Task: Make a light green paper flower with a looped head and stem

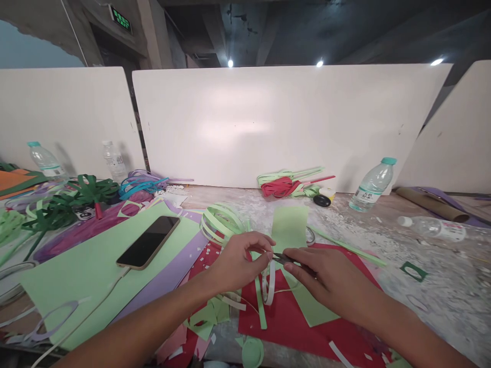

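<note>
My left hand point(245, 259) is closed in a pinch, with a narrow white roll of tape point(272, 286) hanging just under its fingertips. In my right hand point(326, 278) is a pair of dark scissors point(282, 258); the blades point left and meet the left fingertips, and the fingers partly hide the handles. A light green paper strip point(260, 301) runs down behind the tape. Beyond my left hand stands a looped ball of pale green paper strips point(220, 222). Red paper point(280, 327) and a light green sheet point(312, 304) lie beneath my hands.
A charging phone point(149, 242) rests on green paper point(72, 278) at left. Water bottles point(373, 185) stand or lie around the table. Bundled red strips point(280, 187) and a black tape roll point(322, 200) are by the white partition point(238, 112). Paper scraps are scattered about.
</note>
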Available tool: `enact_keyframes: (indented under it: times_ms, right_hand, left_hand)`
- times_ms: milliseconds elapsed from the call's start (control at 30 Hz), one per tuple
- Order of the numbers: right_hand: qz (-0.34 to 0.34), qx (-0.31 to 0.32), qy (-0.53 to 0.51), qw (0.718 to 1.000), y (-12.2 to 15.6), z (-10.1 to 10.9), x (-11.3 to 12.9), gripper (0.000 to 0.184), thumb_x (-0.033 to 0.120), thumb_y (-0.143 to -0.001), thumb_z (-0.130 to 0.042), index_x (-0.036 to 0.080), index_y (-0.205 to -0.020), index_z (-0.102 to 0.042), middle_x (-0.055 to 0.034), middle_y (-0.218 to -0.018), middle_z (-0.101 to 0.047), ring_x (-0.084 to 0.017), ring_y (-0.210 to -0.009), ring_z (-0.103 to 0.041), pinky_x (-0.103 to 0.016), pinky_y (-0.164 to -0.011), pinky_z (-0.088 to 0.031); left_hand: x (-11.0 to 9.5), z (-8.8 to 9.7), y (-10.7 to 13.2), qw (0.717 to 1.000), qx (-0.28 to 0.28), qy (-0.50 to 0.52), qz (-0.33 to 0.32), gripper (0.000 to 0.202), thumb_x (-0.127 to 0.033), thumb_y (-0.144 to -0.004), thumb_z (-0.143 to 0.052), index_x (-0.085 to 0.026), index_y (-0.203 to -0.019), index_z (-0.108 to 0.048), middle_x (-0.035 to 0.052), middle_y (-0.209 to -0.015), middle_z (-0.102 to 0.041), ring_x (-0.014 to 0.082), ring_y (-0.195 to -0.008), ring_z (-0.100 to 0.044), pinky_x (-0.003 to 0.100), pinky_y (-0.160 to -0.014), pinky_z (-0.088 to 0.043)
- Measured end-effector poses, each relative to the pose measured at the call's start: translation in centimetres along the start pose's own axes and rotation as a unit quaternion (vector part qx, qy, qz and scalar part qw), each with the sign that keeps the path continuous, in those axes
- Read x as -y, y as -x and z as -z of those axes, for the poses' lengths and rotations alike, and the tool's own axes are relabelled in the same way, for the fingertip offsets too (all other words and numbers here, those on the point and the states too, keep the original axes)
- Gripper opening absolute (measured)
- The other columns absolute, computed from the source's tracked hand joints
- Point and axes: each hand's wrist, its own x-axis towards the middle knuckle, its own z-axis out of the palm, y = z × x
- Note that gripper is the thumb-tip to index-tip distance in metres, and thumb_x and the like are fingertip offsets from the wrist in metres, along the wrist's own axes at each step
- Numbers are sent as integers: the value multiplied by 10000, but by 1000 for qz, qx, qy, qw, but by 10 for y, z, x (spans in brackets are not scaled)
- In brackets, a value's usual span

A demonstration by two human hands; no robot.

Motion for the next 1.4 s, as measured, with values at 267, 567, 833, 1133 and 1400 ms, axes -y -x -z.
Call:
enact_keyframes:
  times_ms: [267,567,833,1133,1400]
  right_hand:
    - [-2,-5,8,1000,-1,0,5,393,413,-937,-324,241,-1011,-670,-68,-763,-700,-225,-694,-655,-278,-564,-437]
    - [-3,-1,9,1000,-2,-1,8,383,399,-944,-324,245,-967,-673,-63,-729,-689,-222,-662,-651,-284,-574,-433]
    - [-4,16,44,999,0,-1,5,359,378,-941,-346,226,-1069,-646,-77,-839,-707,-236,-725,-664,-311,-622,-469]
    - [-73,8,14,997,8,13,-19,420,455,-924,-358,215,-1166,-602,-88,-1083,-682,-261,-916,-647,-337,-731,-501]
    - [-125,50,102,986,20,-3,-77,370,484,-881,-411,255,-983,-683,-78,-887,-707,-278,-795,-646,-343,-635,-467]
  left_hand:
    - [-3,1,1,1000,-5,-22,-15,75,-183,-814,-545,-173,-784,-613,70,-1006,-658,185,-983,-598,281,-821,-477]
    - [-2,-1,-1,1000,0,-18,-13,94,-200,-829,-528,-177,-779,-604,70,-979,-657,196,-1036,-580,275,-816,-469]
    - [-2,-1,-1,999,-2,30,35,143,-279,-845,-541,-170,-770,-597,69,-1031,-646,187,-954,-597,288,-810,-461]
    - [3,1,-3,989,-33,125,68,190,-350,-835,-576,-163,-809,-594,41,-851,-626,152,-817,-585,267,-736,-452]
    - [6,2,-4,995,-32,62,77,192,-356,-840,-554,-173,-809,-604,6,-764,-584,110,-681,-500,223,-605,-383]
